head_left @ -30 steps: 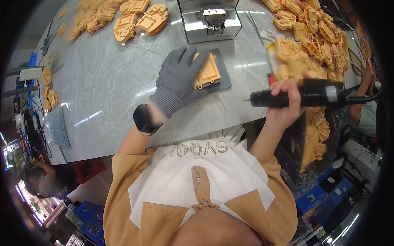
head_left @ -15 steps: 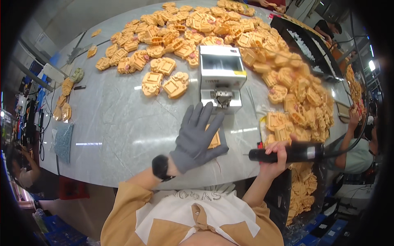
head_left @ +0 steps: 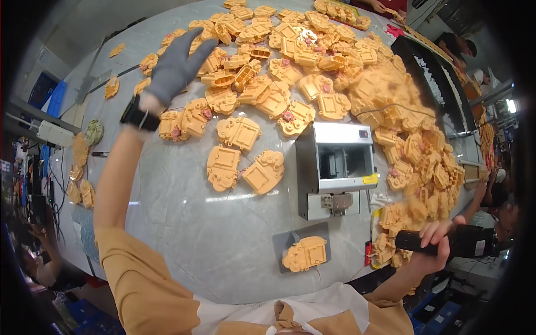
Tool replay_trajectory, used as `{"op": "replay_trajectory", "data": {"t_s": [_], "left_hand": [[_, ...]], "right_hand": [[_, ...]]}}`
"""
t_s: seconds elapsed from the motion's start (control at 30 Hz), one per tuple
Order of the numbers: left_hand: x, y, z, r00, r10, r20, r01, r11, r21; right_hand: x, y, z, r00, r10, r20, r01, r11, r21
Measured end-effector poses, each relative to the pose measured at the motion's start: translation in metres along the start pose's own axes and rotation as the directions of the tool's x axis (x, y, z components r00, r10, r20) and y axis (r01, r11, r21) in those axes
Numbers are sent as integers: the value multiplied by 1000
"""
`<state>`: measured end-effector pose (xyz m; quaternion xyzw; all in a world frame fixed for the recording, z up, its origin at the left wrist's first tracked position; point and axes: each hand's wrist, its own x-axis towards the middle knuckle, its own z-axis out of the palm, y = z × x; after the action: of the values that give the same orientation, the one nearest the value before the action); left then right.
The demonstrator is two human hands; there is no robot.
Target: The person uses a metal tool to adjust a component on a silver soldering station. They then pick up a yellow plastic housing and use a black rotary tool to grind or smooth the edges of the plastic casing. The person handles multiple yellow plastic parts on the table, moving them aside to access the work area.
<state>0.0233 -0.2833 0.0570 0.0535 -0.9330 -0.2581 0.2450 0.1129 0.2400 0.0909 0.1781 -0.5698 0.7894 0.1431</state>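
Observation:
My left hand (head_left: 176, 67), in a grey glove, reaches over the left part of a big pile of yellow-orange plastic housings (head_left: 268, 92). Its thumb and fingers are spread, and no part shows in them. At the right, my bare right hand (head_left: 436, 239) is wrapped round a black electric screwdriver (head_left: 412, 240), whose tip points left. A single housing (head_left: 306, 254) lies on a dark grey pad (head_left: 283, 237) near the table's front edge. Behind it stands a white and black screw feeder (head_left: 346, 183) with a window and a metal head.
Three loose housings (head_left: 263, 172) lie left of the feeder. More are heaped along the right side, beside a long black tray (head_left: 427, 78) with white pieces. A bag of blue-grey bits (head_left: 85, 231) sits at the left edge. Co-workers are at the right.
My left hand has left the pad and swung far left over the pile, uncovering the housing on the pad. The right hand and screwdriver have shifted right. The whole view has also moved.

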Motion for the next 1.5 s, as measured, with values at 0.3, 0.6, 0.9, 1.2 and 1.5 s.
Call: {"op": "replay_trajectory", "data": {"t_s": [0.3, 0.6, 0.9, 1.2, 1.5], "left_hand": [[144, -44, 116, 967, -252, 46, 234, 941, 245], [218, -56, 183, 845, -331, 420, 105, 873, 476], [233, -77, 210, 828, -303, 472, -42, 805, 592], [223, -91, 201, 813, -237, 531, -170, 776, 607], [208, -78, 208, 840, -220, 497, -247, 659, 710]], "right_hand": [[73, 20, 22, 978, 133, 161, -147, 986, 77], [137, 76, 38, 571, 110, 813, -523, 812, 258], [160, 113, 46, 619, 106, 778, -601, 702, 383], [162, 113, 44, 604, 164, 780, -639, 685, 351], [162, 114, 40, 599, 140, 788, -535, 803, 264]]}}
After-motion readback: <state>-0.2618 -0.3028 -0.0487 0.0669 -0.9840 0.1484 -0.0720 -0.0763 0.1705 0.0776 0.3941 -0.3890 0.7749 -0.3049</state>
